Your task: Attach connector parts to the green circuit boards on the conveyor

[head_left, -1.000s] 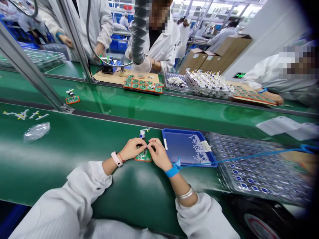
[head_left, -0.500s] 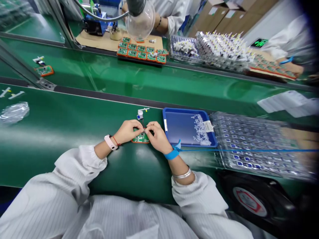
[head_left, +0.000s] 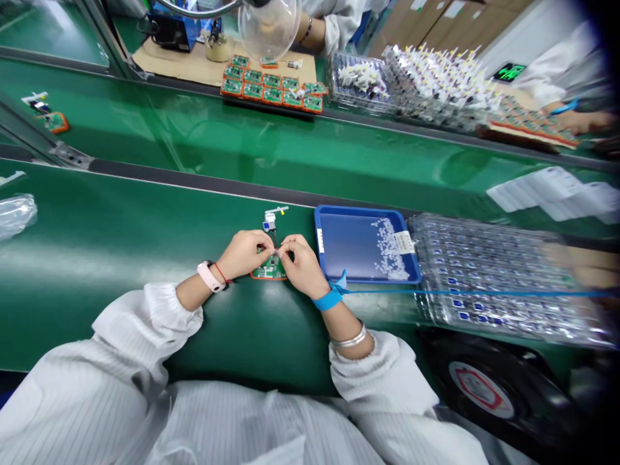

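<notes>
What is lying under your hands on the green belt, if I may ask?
A green circuit board with an orange edge lies there; the left hand and right hand cover its upper part, so what sits there cannot be seen.

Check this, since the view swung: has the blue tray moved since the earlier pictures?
No: the blue tray still sits with its far edge right at the dark belt rail, as it did earlier. Only the camera view has shifted.

Green conveyor benches [head_left: 194,139] cross the room, cardboard cartons [head_left: 411,16] stacked near a white wall [head_left: 533,26] (a green sign [head_left: 509,72] glows there).
</notes>
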The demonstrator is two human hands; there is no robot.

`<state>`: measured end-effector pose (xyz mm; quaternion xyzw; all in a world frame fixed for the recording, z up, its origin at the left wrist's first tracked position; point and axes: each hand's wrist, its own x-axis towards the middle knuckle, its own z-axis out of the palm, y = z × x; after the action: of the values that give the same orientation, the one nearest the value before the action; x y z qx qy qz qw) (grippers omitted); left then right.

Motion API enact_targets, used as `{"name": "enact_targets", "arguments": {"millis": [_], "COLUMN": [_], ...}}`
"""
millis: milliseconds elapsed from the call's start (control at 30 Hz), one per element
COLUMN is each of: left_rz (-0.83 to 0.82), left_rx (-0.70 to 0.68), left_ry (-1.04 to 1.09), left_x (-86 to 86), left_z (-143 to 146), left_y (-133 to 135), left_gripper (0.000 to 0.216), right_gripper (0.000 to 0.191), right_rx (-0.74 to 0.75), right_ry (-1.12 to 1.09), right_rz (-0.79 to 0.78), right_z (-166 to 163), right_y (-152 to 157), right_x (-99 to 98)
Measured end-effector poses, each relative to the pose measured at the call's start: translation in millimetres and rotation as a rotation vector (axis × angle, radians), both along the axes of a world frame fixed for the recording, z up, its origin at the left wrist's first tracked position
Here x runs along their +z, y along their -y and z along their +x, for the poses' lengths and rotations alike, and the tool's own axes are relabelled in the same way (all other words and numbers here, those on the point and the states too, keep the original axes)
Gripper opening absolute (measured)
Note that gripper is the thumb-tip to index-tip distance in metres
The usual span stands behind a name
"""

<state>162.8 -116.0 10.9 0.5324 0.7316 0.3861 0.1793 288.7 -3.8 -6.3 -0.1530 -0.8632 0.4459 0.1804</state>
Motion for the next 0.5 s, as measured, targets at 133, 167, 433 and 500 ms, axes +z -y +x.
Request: {"name": "enact_targets", "arguments": {"millis": [133, 167, 433, 500], "left_rz": [-0.016, -0.008, -0.011, -0.032], "left_rx": [-0.028, -0.029, 0.003, 0.007], "left_ry": [0.015, 0.022, 0.017, 0.017], "left_x": [0.7, 1.3, 5.2, 4.6], "left_z": [-2.3, -2.2, 4.6, 5.1], "left_y": [-1.2, -0.1, 11.7, 10.9], "left_gripper": [0.013, 0.013, 0.012, 0.013], "right_gripper": [0.015, 0.015, 0.013, 0.014], "right_rx": [0.003, 0.008, 0.049, 0.05], "right_ry": [0.011, 0.013, 0.04, 0.039], "right_rz": [0.013, 0.008, -0.003, -0.012], "right_z": [-0.4, 0.2, 4.1, 3.9], "right_y": [0.1, 0.5, 5.5, 4.2], "right_x": [1.2, 2.0, 5.8, 5.6]}}
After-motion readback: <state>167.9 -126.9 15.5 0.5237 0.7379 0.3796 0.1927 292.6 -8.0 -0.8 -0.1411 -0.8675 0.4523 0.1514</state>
